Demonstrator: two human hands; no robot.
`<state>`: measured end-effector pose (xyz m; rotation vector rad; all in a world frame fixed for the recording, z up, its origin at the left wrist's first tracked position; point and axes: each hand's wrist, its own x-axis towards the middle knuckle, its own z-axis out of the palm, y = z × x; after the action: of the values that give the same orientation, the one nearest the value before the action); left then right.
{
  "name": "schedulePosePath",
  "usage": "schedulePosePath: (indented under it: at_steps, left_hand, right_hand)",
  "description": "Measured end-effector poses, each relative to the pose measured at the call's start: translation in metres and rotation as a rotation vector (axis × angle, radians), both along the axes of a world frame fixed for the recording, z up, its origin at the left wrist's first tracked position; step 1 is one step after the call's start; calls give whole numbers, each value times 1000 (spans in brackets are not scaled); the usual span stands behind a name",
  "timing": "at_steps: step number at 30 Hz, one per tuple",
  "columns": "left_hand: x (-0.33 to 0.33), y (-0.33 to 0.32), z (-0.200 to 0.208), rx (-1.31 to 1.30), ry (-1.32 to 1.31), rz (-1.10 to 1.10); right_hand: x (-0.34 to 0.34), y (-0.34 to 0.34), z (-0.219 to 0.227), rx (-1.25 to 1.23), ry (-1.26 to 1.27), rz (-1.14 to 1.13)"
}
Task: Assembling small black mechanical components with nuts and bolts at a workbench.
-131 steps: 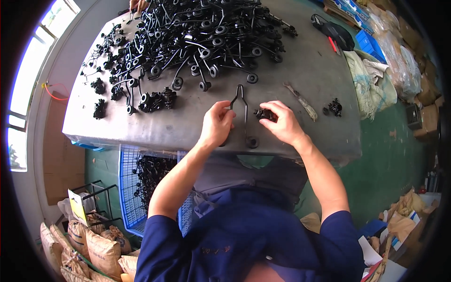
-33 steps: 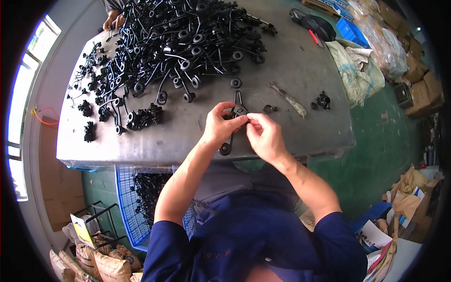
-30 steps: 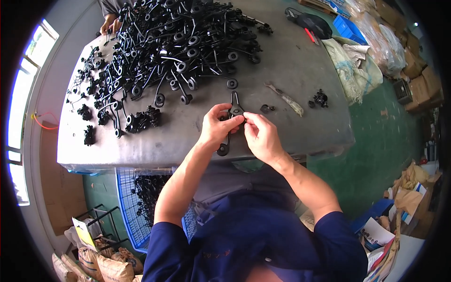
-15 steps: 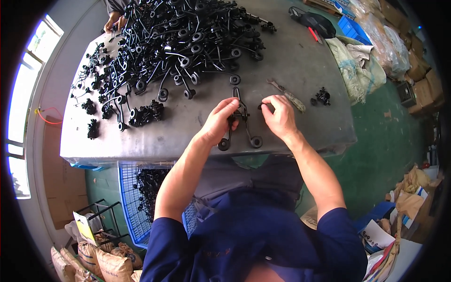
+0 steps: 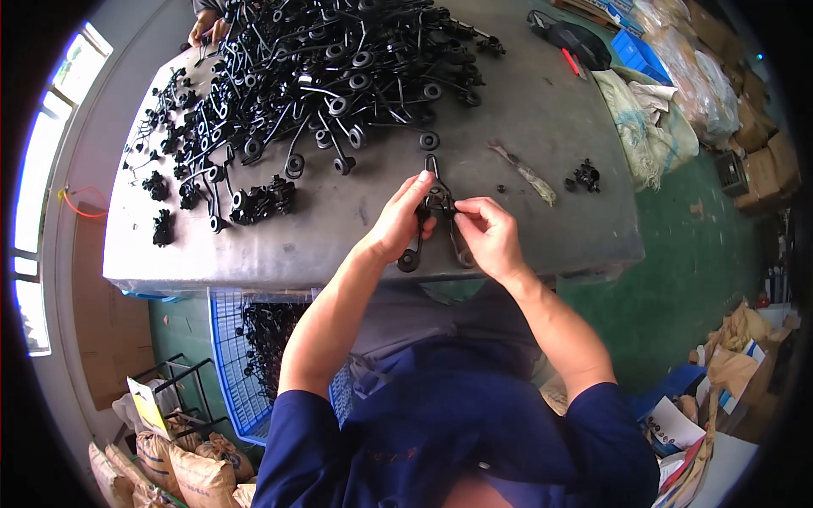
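My left hand (image 5: 398,218) is closed around a black V-shaped metal rod part (image 5: 433,165) near the table's front edge. Its narrow loop points away from me and its two legs end in round rings. Thumb and index finger of my right hand (image 5: 491,233) pinch together at the right side of this part, at mid-length. What lies between those fingertips is small, dark and mostly hidden. Just beyond the loop, a black ring end (image 5: 428,141) lies on the table.
A large heap of similar black rod parts (image 5: 339,76) covers the far left of the grey table (image 5: 339,245). On the right lie a wrapped tool (image 5: 527,173) and small black pieces (image 5: 584,175). Another person's hand (image 5: 203,30) is at the far left. Below stands a blue crate (image 5: 230,364).
My right hand has moved left from beside the V-shaped part to touch it, with a small dark piece seen in its fingertips before. My left hand keeps its hold.
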<state>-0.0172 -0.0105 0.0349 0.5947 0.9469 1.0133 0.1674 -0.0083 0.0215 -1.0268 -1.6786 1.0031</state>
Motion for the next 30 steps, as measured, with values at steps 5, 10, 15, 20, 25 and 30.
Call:
schedulePosePath:
  at_steps: [5,10,15,20,25,30]
  left_hand:
    - [5,-1,1,17,67,42]
    - [-2,-4,-2,10,-75,18]
    - [-13,-11,-10,11,-241,36]
    - [-8,-9,-6,31,-226,14]
    - [-8,-10,-8,32,-238,23]
    - [-8,-8,-11,55,-241,9]
  right_hand:
    - [8,17,-4,-459,274,162]
    - [2,7,10,-393,162,203]
    - [23,23,50,-25,-435,83]
    - [56,61,19,166,-661,-46]
    - [17,31,32,-210,-169,172]
    - [0,13,30,-90,-119,165]
